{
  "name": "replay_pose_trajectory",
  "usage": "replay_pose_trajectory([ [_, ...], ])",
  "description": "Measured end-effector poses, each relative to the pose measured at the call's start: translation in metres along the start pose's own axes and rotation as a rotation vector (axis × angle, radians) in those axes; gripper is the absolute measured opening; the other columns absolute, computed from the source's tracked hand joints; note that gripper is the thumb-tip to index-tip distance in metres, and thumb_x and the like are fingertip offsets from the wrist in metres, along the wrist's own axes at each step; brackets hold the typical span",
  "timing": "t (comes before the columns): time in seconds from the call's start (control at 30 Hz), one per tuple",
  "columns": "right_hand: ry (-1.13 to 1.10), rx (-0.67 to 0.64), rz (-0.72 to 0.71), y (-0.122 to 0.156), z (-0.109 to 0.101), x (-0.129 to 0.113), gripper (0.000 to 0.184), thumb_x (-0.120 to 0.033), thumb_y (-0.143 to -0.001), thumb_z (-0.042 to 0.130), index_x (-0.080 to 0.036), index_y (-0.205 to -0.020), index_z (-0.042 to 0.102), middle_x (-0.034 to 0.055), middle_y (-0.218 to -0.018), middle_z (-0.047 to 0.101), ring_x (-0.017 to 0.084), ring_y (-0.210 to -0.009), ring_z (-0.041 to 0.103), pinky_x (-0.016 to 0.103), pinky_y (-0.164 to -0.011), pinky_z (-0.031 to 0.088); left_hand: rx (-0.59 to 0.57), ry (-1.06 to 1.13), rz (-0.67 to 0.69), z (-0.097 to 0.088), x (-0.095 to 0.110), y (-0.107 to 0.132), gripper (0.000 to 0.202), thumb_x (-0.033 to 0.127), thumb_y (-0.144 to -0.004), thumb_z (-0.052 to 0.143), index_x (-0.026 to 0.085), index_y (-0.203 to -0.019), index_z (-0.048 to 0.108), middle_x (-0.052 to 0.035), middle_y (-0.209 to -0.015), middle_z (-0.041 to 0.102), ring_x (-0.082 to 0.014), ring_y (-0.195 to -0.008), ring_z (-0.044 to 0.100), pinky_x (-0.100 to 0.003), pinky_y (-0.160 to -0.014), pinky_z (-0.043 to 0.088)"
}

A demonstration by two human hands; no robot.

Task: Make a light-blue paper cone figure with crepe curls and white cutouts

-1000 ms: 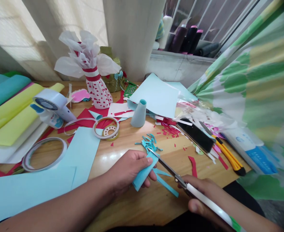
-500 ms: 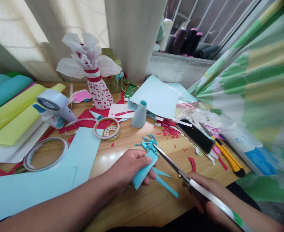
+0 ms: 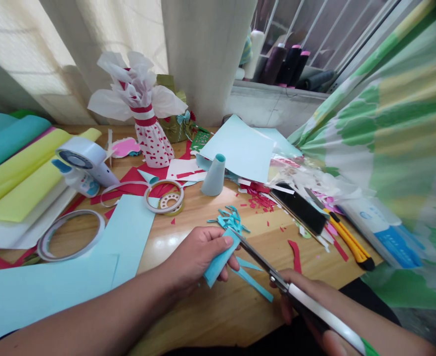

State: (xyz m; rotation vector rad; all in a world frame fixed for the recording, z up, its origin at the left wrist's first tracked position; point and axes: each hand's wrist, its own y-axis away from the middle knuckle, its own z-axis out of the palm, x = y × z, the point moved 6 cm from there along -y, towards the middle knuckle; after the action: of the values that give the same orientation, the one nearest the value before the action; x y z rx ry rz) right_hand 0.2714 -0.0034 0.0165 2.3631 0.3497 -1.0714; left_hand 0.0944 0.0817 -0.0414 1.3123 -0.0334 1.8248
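My left hand (image 3: 203, 252) pinches a folded piece of blue paper (image 3: 221, 259) between thumb and fingers, over the wooden table. In my right hand (image 3: 307, 296) is a pair of scissors (image 3: 266, 267) with white and green handles. The tips of their blades lie at the paper's upper end, close to my left thumb. Just beyond the paper is a small pile of cut blue strips (image 3: 230, 217). Two longer blue strips (image 3: 255, 284) stretch out on the table under the blades. My right fingers are partly hidden by the handles.
A paper cone (image 3: 214, 175) stands behind the strips. Tape rolls (image 3: 71, 256), a glue bottle (image 3: 79, 180) and coloured sheets (image 3: 14, 163) lie left. A phone (image 3: 301, 207), a yellow cutter (image 3: 351, 242) and red scraps (image 3: 258, 198) are right. A wrapped bouquet (image 3: 153, 136) stands at the back.
The scissors have shifted slightly left and their blades now close at the paper's end. More cut strips lie on the pile. My left hand has hardly moved.
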Motion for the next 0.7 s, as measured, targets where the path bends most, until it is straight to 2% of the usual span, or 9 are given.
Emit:
replay_pose_trajectory([
  [0.1, -0.031, -0.073, -0.025, 0.000, 0.004, -0.001, 0.066, -0.070, -0.079, 0.038, -0.020, -0.120, 0.055, 0.0090, -0.095, 0.067, 0.022, -0.076, 0.063, 0.029, -0.071, 0.051, -0.018, -0.016, -0.018, 0.001, -0.001, 0.001, 0.026, 0.037, -0.082, 0.057, 0.011, -0.078, 0.059, -0.0036, -0.062, 0.066, -0.0053, -0.040, 0.052, -0.014, -0.040, 0.036],
  [0.23, 0.007, -0.047, -0.038, -0.002, 0.002, -0.006, 0.065, -0.065, -0.081, 0.041, -0.021, -0.128, 0.048, 0.0104, -0.102, 0.067, 0.025, -0.085, 0.064, 0.029, -0.075, 0.051, -0.024, -0.036, -0.053, 0.001, -0.004, 0.001, 0.027, 0.038, -0.080, 0.059, 0.011, -0.075, 0.060, -0.0035, -0.060, 0.066, -0.0054, -0.040, 0.052, -0.014, -0.038, 0.035],
  [0.4, 0.009, 0.001, 0.083, -0.010, 0.005, -0.011, 0.066, -0.070, -0.081, 0.032, -0.021, -0.118, 0.057, 0.0085, -0.085, 0.070, 0.022, -0.068, 0.065, 0.027, -0.061, 0.051, -0.014, -0.033, -0.085, 0.000, -0.006, -0.001, 0.029, 0.040, -0.078, 0.060, 0.011, -0.074, 0.059, -0.0037, -0.062, 0.067, -0.0062, -0.040, 0.053, -0.014, -0.038, 0.036],
  [0.57, 0.027, 0.041, 0.155, -0.014, 0.010, -0.001, 0.062, -0.071, -0.079, 0.036, -0.020, -0.099, 0.065, 0.0053, -0.071, 0.065, 0.022, -0.066, 0.063, 0.027, -0.063, 0.052, -0.008, -0.034, -0.107, 0.001, -0.008, -0.001, 0.028, 0.038, -0.076, 0.062, 0.010, -0.076, 0.059, -0.0038, -0.062, 0.067, -0.0062, -0.042, 0.055, -0.014, -0.039, 0.037],
  [0.7, 0.012, 0.029, 0.171, -0.014, 0.011, 0.004, 0.059, -0.070, -0.078, 0.040, -0.020, -0.097, 0.065, 0.0047, -0.071, 0.064, 0.020, -0.064, 0.061, 0.026, -0.062, 0.051, -0.007, -0.041, -0.140, 0.001, -0.011, 0.000, 0.028, 0.039, -0.077, 0.061, 0.011, -0.075, 0.059, -0.0033, -0.060, 0.067, -0.0060, -0.041, 0.055, -0.014, -0.039, 0.036],
])
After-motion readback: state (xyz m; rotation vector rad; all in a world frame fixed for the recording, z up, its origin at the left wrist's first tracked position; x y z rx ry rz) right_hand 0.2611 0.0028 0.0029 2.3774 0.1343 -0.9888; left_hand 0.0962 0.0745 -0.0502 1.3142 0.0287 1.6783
